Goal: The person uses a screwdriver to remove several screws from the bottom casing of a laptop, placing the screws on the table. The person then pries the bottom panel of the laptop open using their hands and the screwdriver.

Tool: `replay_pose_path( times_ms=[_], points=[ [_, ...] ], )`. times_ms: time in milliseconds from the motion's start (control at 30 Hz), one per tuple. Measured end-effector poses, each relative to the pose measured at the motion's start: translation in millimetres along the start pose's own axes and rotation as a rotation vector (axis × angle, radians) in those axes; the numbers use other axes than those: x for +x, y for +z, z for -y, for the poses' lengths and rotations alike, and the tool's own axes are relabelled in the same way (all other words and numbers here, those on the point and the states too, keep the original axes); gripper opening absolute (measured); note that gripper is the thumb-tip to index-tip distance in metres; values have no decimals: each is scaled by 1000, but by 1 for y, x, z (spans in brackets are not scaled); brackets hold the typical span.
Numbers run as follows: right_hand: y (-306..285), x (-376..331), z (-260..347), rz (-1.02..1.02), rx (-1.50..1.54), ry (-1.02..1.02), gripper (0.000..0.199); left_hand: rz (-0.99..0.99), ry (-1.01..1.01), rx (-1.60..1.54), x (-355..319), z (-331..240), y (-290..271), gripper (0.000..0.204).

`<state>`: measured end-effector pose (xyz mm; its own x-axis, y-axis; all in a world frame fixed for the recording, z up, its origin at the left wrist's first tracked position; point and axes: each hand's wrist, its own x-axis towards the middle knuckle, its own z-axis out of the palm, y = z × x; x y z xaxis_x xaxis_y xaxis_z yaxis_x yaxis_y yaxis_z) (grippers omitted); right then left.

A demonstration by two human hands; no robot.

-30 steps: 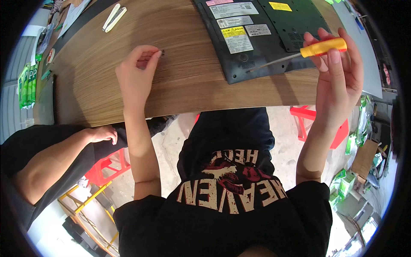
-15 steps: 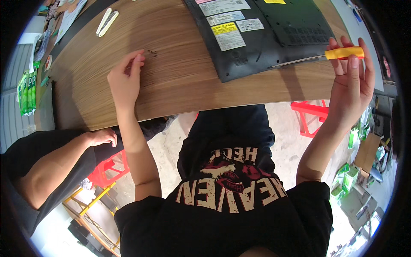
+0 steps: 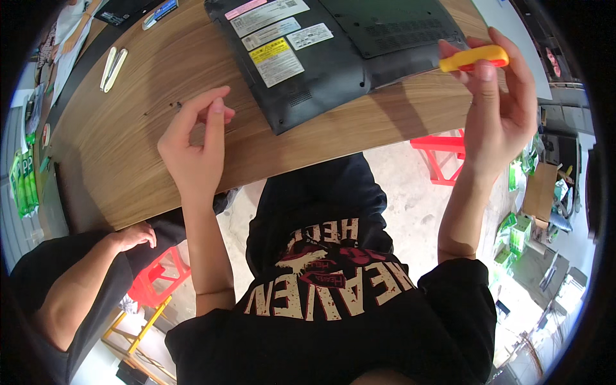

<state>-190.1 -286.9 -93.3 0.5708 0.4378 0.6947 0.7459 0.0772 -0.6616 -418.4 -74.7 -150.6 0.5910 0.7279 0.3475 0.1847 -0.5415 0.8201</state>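
Note:
My right hand (image 3: 497, 109) holds a screwdriver by its yellow and red handle (image 3: 475, 59). The thin shaft points left along the near edge of a black laptop (image 3: 346, 58), which lies bottom side up with labels on its base. Where the tip ends is hard to make out against that edge. Left of the laptop, my left hand (image 3: 196, 138) hovers over the table with thumb and fingers drawn together. Anything between those fingertips is too small or hidden to tell. Beyond it lie several tiny dark screws (image 3: 176, 104).
The wooden table (image 3: 147, 154) carries a white folding tool (image 3: 113, 69) at the left. Another person's hand (image 3: 136, 236) rests below the table's edge at the left. Red stools (image 3: 443, 146) stand below the edge on both sides.
The view has shifted, so the laptop appears farther left. My left hand now sits closer to the laptop's near left corner. The screwdriver stays in my right hand, its shaft still along the laptop's edge.

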Motion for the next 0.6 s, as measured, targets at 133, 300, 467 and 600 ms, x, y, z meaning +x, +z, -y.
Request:
replay_pose_path(
  times_ms=[133,300,467,600],
  points=[
    [7,-5,-5,-31,7,27,33,78,-4,-45,-4,1,13,15],
    [12,-3,-8,-79,11,-5,32,59,8,-22,-7,2,19,14],
    [11,2,-7,-32,34,1,32,18,-15,-48,-9,11,24,13],
    [10,6,-5,52,33,19,32,12,-31,-37,-10,13,25,13]
  ],
)
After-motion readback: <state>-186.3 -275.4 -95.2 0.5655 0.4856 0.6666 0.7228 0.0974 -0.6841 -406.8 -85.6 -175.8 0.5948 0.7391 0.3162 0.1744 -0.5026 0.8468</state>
